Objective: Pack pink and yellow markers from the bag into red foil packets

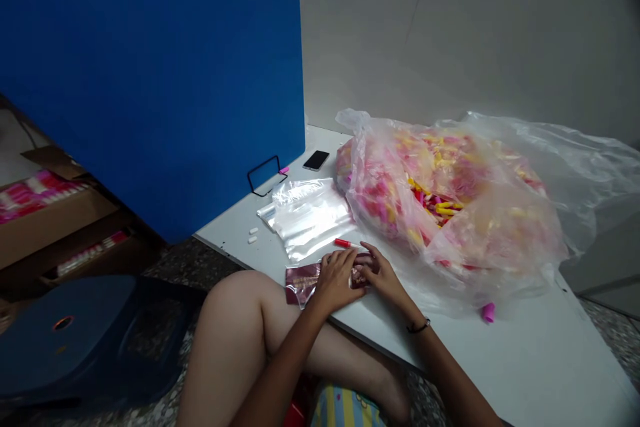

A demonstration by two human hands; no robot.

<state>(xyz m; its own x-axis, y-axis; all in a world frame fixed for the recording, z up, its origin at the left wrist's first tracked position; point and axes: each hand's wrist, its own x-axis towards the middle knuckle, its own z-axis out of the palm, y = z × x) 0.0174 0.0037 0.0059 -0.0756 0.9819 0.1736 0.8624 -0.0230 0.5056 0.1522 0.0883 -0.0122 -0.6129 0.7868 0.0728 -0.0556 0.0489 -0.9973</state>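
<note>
A flat maroon and transparent plastic packet (300, 285) lies at the near edge of the white table. My left hand (337, 283) rests over its middle, fingers bent together and pressed on it. At the packet's right end my right hand (383, 275) has thumb and fingers curved around the edge. What lies between the two hands is partly hidden. Just beyond my fingertips is a red-and-white tube (343, 242), a pen or a lip gloss. A stack of shiny transparent bags (313, 217) lies behind the packet.
A big transparent sack (450, 193) of pink, red and yellow pieces fills the table's right side. A phone (317, 160), two white pieces (253, 235) and a pink cap (489, 312) lie on the table. A blue board (165, 80), a stool (65, 340) and cartons (55, 227) are left.
</note>
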